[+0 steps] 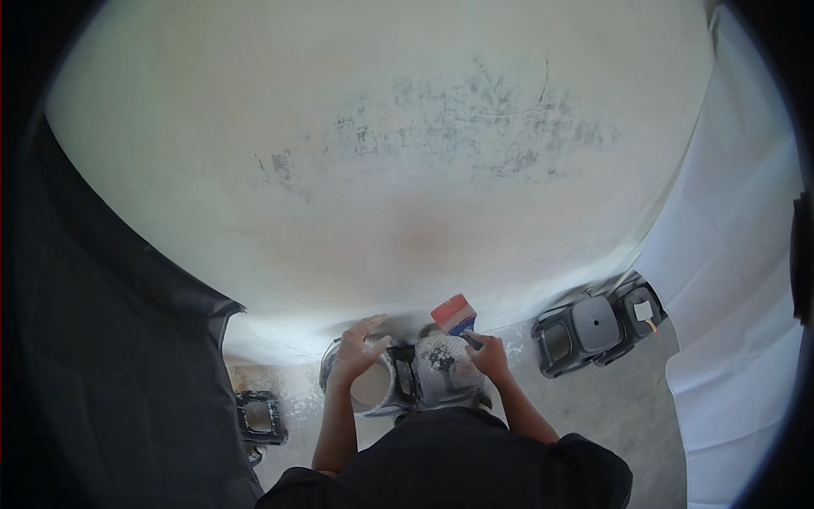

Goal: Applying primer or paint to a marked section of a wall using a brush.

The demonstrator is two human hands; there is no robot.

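My right hand is closed on the dark handle of a wide paintbrush with reddish bristles, raised in front of the wall. My left hand is raised with fingers apart and holds nothing. Below it stands a bucket of pale material, partly hidden by the hand and forearm. Beside the bucket is a dark plastic stool spattered with white. The pale wall fills the view ahead, with dark scuffed patches and cracks across its upper part.
Dark plastic stools stand at the right by the wall, one bearing a small white-headed tool. Another spattered stool stands at the left. A black sheet hangs left and a white sheet right. The floor is grey.
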